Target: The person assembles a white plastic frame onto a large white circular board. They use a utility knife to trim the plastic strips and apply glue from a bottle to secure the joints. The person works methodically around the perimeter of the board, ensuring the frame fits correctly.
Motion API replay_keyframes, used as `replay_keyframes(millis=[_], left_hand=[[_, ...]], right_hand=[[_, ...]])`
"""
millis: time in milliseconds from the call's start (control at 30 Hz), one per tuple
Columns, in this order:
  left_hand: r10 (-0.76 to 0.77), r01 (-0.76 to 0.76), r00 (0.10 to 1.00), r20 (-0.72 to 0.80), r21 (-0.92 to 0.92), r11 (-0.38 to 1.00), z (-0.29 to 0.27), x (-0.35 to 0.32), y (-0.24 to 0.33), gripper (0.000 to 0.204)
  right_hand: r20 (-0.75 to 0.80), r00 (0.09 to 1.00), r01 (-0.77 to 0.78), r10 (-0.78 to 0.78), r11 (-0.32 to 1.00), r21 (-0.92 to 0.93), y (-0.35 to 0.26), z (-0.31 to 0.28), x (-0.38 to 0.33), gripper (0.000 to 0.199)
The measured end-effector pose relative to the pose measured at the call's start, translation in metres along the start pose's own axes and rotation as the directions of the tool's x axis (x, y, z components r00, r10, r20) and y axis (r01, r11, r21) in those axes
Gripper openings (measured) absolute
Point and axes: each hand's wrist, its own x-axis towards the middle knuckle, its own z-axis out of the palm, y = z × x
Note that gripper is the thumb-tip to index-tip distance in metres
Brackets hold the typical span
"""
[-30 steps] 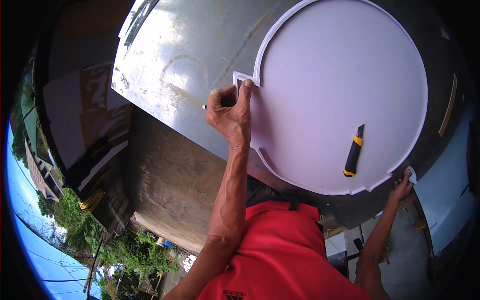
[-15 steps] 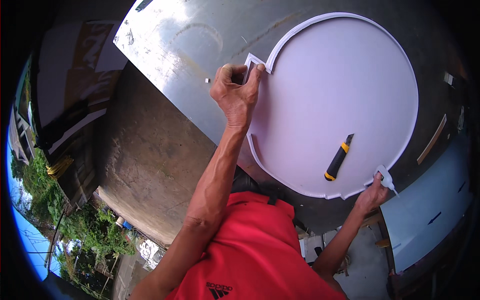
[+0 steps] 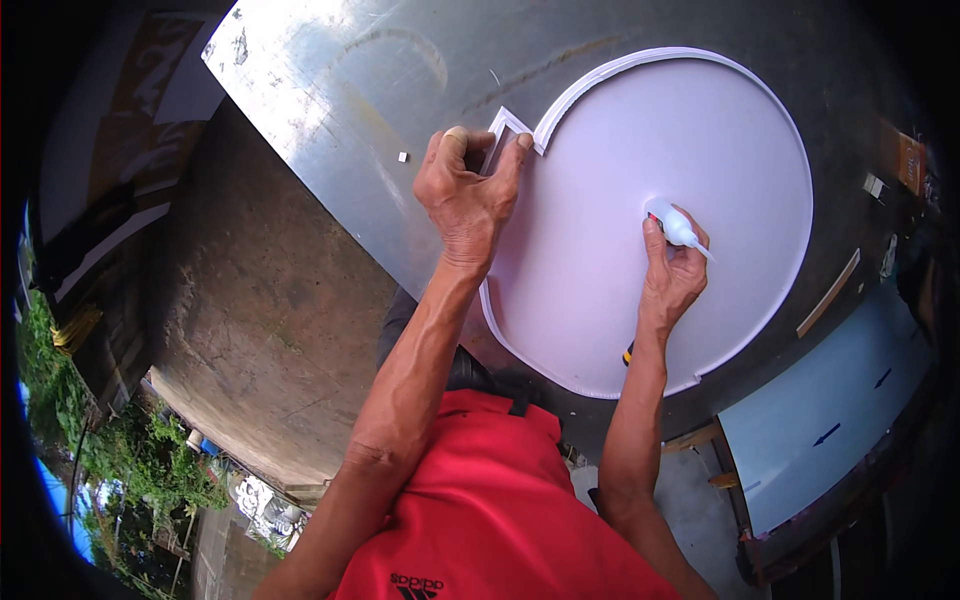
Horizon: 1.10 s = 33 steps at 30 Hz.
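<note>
A large, round white panel [image 3: 600, 250] lies on the metal table, with a thin raised white strip [image 3: 690, 55] along much of its edge. At the panel's upper left, my left hand [image 3: 468, 195] pinches an angled white strip [image 3: 507, 115], bent into a corner, between thumb and fingers. My right hand [image 3: 675, 270] is over the middle of the panel, closed around a small white squeeze bottle [image 3: 678, 230]. The bottle's thin nozzle points to the lower right. A utility knife [image 3: 628, 355] on the panel is mostly hidden behind my right forearm; only a yellow-and-black bit shows.
The metal table [image 3: 400, 90] extends around the panel, its left edge slanting down beside me. A tiny white block [image 3: 403, 157] and a narrow brown strip [image 3: 829, 293] lie on it. A light-blue sheet [image 3: 810, 410] is at the lower right.
My right hand has moved the squeeze bottle from the panel's lower right edge up and left over its middle. My forearm now covers most of the knife. My left hand keeps its pinch.
</note>
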Motion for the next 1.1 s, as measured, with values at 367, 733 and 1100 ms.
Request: replay_keyframes(millis=[367, 733, 1100], left_hand=[[-0.002, 0.002, 1.000, 0.017, 0.015, 1.000, 0.000, 0.000, -0.001, 0.036], [0.009, -0.009, 1.000, -0.003, 0.013, 1.000, 0.002, 0.001, -0.003, 0.034], [0.007, -0.007, 1.000, -0.014, -0.007, 1.000, 0.001, -0.001, -0.004, 0.033]], right_hand=[[0.011, 0.980, 0.196, -0.197, 0.966, -0.168, -0.044, 0.033, -0.063, 0.012], [-0.004, 0.918, 0.384, -0.397, 0.890, -0.246, -0.059, 0.123, -0.014, 0.016], [-0.050, 0.899, 0.396, -0.434, 0.858, -0.328, -0.056, 0.132, -0.015, 0.015]])
